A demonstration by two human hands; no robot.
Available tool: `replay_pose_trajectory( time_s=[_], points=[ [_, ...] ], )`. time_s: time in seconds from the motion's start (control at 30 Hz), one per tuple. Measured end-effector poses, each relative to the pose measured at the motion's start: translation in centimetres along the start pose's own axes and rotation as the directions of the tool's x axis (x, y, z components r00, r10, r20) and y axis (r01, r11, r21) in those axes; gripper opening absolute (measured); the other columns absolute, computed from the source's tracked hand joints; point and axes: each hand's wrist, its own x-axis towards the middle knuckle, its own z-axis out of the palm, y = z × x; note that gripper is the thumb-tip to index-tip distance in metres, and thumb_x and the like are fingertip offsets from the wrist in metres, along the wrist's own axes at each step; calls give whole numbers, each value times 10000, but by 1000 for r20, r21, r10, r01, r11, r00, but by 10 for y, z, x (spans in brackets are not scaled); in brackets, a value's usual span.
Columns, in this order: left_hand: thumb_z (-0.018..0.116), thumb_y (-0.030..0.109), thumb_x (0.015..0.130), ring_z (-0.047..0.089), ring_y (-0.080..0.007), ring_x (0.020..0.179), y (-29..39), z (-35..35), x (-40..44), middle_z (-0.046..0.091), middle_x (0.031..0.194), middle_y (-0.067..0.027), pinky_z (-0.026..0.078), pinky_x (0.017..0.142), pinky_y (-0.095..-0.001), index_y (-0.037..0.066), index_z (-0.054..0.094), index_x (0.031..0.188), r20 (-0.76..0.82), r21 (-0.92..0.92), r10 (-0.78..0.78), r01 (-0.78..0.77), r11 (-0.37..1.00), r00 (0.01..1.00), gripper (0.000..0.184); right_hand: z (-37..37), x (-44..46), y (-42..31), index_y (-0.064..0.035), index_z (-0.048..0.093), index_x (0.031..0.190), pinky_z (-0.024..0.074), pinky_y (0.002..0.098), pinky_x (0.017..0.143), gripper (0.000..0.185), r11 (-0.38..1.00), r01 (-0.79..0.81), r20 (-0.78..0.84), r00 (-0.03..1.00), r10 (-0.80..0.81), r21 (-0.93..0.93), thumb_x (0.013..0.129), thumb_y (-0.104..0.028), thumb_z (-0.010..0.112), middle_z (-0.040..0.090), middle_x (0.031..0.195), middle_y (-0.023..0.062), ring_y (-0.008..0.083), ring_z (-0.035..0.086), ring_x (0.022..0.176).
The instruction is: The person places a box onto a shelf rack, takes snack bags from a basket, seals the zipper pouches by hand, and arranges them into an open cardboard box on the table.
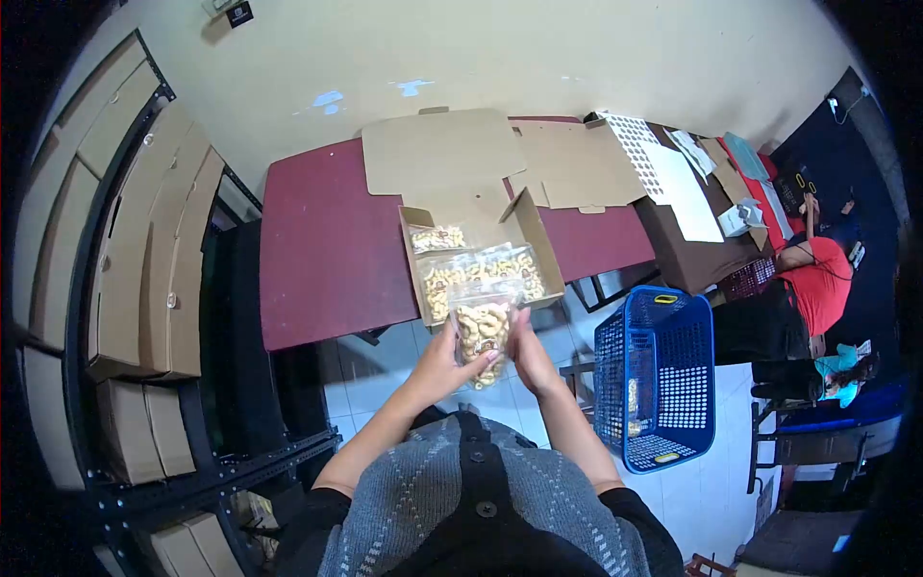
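Note:
Between my hands, in front of my chest, is a clear pouch of cashews (484, 332) with a small label low on its front. My left hand (444, 367) grips its lower left side, thumb across the front. Along the right edge, my right hand (526, 354) holds it too, with its fingers partly hidden behind. Just beyond the pouch stands an open cardboard box (545, 252) at the table's near edge. Several more cashew pouches (444, 238) lie inside it, some against the near side.
The box rests on a maroon table (327, 250), beside flat cardboard (433, 154) and a sticker sheet (635, 144). A blue basket (685, 380) with a few pouches stands at right. Shelves of cartons (125, 279) line the left. Two people (817, 284) are at far right.

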Motion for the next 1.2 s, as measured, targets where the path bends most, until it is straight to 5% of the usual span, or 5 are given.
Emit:
replay_pose_trajectory(
  time_s=[0.27,0.43,0.57,0.8,1.2],
  points=[
    [707,259,776,612,-266,934,2,-65,40,607,962,-158,471,801,-369,-23,518,1090,214,311,79,-144,939,974,463,17,29,-27,33,648,996,378,363,969,244,902,423,-124,903,-411,91,838,-150,621,612,1121,165,224,538,1095],
    [764,141,717,601,-178,919,10,-54,63,631,941,-100,416,930,-362,20,591,931,-101,-372,122,-151,916,987,301,26,35,-35,18,660,968,452,259,793,182,908,419,-171,893,-417,-25,861,-122,615,658,938,82,123,587,873],
    [723,94,756,619,-144,842,-14,-62,73,665,757,-63,402,938,-345,2,628,718,10,-158,107,-104,982,994,138,20,30,-27,21,659,946,443,246,760,179,945,327,-202,924,-326,-29,877,-132,595,650,886,58,103,568,831],
    [682,112,780,636,-187,918,-27,-74,85,687,916,-125,155,1111,-464,12,667,804,212,-83,98,-82,993,972,105,10,33,-16,29,642,1003,427,261,817,213,979,201,-124,971,-204,-39,895,-139,571,647,945,65,109,555,896],
    [653,127,811,644,-155,788,-20,-89,110,694,834,-91,332,1031,-427,21,695,863,-194,130,183,-159,979,964,126,-1,86,-31,46,637,988,405,230,751,233,951,288,-88,951,-298,-113,915,-159,552,628,870,37,78,515,817]
  ],
)
